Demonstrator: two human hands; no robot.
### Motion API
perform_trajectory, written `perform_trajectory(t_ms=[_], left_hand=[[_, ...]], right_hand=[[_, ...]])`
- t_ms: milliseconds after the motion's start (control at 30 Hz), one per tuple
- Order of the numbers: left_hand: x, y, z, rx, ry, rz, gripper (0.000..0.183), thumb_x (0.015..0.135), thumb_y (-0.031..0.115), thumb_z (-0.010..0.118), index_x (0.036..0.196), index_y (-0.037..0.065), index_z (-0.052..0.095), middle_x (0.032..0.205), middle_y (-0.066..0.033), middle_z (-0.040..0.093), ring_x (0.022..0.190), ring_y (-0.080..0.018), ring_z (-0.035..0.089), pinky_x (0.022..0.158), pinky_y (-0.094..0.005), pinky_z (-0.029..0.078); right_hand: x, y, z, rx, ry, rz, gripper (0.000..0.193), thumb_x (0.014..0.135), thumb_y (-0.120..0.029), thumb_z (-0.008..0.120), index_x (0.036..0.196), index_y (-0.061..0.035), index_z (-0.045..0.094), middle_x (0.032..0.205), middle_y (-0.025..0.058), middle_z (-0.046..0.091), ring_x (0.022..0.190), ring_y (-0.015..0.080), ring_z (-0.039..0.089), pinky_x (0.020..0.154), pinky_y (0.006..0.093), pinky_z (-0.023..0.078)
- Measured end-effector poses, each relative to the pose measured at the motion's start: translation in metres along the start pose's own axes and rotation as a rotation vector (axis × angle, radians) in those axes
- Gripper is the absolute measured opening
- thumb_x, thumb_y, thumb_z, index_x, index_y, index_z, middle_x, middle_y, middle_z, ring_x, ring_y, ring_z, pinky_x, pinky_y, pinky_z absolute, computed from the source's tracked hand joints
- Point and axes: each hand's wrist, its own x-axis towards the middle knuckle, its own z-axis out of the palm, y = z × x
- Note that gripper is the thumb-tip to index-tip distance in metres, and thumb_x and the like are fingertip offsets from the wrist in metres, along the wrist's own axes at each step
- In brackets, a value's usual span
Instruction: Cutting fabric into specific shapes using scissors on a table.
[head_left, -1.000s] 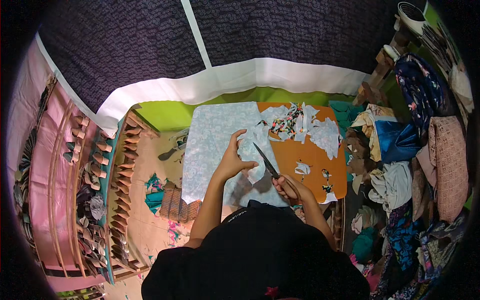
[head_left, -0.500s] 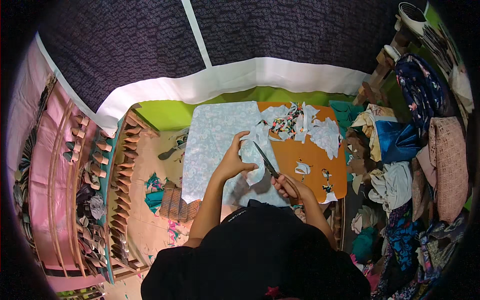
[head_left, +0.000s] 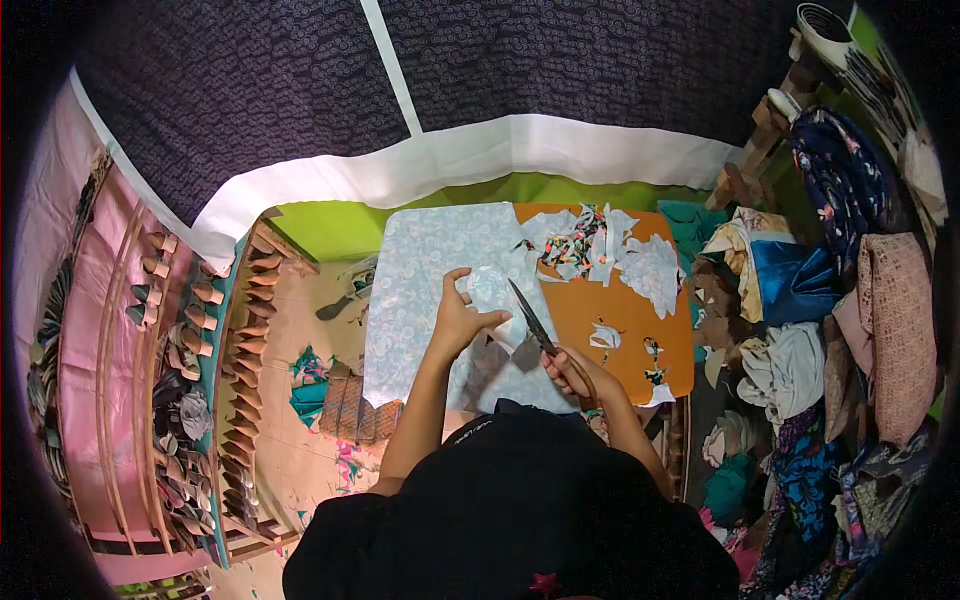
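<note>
Over the table my left hand [head_left: 464, 322] holds a small pale fabric piece [head_left: 489, 287] with a light pattern, thumb and fingers curved round its left edge. One pointed end of the piece hangs below the thumb. My right hand [head_left: 570, 372] grips a pair of dark scissors [head_left: 533, 322], their blades pointing up and left beside the piece. A narrow gap seems to part the blades from the fabric. Beneath both hands a larger pale blue-white patterned cloth [head_left: 425, 265] lies spread on the orange-brown table [head_left: 625, 345].
Fabric offcuts [head_left: 585, 243], some floral, lie at the table's far right. Small scraps [head_left: 604, 338] are nearer. Folded and heaped cloths [head_left: 785, 375] crowd the right side. To the left stands a rack [head_left: 243, 400] with shoe-shaped forms. A dark patterned curtain [head_left: 560, 75] hangs ahead.
My left hand has shifted slightly left with the fabric piece, which has turned and moved away from the scissor blades. My right hand and the scissors have barely moved.
</note>
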Motion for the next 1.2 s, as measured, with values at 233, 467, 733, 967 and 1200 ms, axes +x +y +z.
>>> perform_trajectory(t_ms=[233, 467, 733, 967, 1200], left_hand=[[0.007, -0.012, -0.002, -0.300, -0.017, -0.037, 0.056, 0.064, 0.003, 0.068, 0.110, 0.001, 0.035, 0.071, -0.0111, 0.057, 0.056, -0.0125, 0.055, 0.047, -0.0233, 0.045], [-0.005, 0.006, 0.009, -0.161, 0.078, -0.041, 0.059, 0.065, 0.002, 0.068, 0.112, 0.002, 0.032, 0.063, -0.0050, 0.052, 0.049, -0.0108, 0.051, 0.038, -0.0225, 0.040], [-0.002, -0.008, 0.008, -0.155, 0.038, 0.057, 0.065, 0.065, 0.001, 0.066, 0.115, 0.002, 0.024, 0.070, -0.0121, 0.057, 0.053, -0.0170, 0.057, 0.038, -0.0260, 0.045], [-0.007, 0.005, 0.009, -0.157, 0.037, -0.001, 0.065, 0.064, 0.000, 0.066, 0.114, 0.002, 0.025, 0.071, -0.0127, 0.057, 0.048, -0.0169, 0.056, 0.034, -0.0261, 0.043], [-0.002, -0.005, 0.014, -0.187, 0.044, 0.106, 0.065, 0.064, 0.001, 0.066, 0.114, 0.005, 0.025, 0.073, -0.0118, 0.058, 0.050, -0.0142, 0.055, 0.034, -0.0236, 0.042]], right_hand=[[0.011, 0.020, -0.002, 0.013, -0.018, -0.015, 0.062, 0.075, -0.064, 0.036, 0.092, -0.0047, 0.043, 0.068, -0.0029, 0.037, 0.056, 0.0044, 0.034, 0.048, 0.0169, 0.031], [0.020, 0.023, 0.003, 0.113, -0.044, -0.015, 0.069, 0.071, -0.067, 0.038, 0.098, -0.0035, 0.043, 0.072, -0.0021, 0.037, 0.058, 0.0053, 0.035, 0.051, 0.0179, 0.033], [0.020, 0.016, 0.010, 0.258, -0.009, 0.024, 0.043, 0.084, -0.046, 0.035, 0.095, -0.0069, 0.048, 0.065, -0.0048, 0.036, 0.057, 0.0052, 0.036, 0.048, 0.0164, 0.031], [0.021, 0.022, 0.005, 0.113, -0.031, -0.103, 0.050, 0.082, -0.052, 0.036, 0.098, -0.0050, 0.044, 0.070, -0.0033, 0.038, 0.058, 0.0045, 0.036, 0.049, 0.0166, 0.034], [0.023, 0.018, 0.005, 0.226, -0.052, -0.032, 0.047, 0.083, -0.050, 0.035, 0.096, -0.0057, 0.044, 0.069, -0.0030, 0.038, 0.057, 0.0052, 0.036, 0.049, 0.0171, 0.034]])
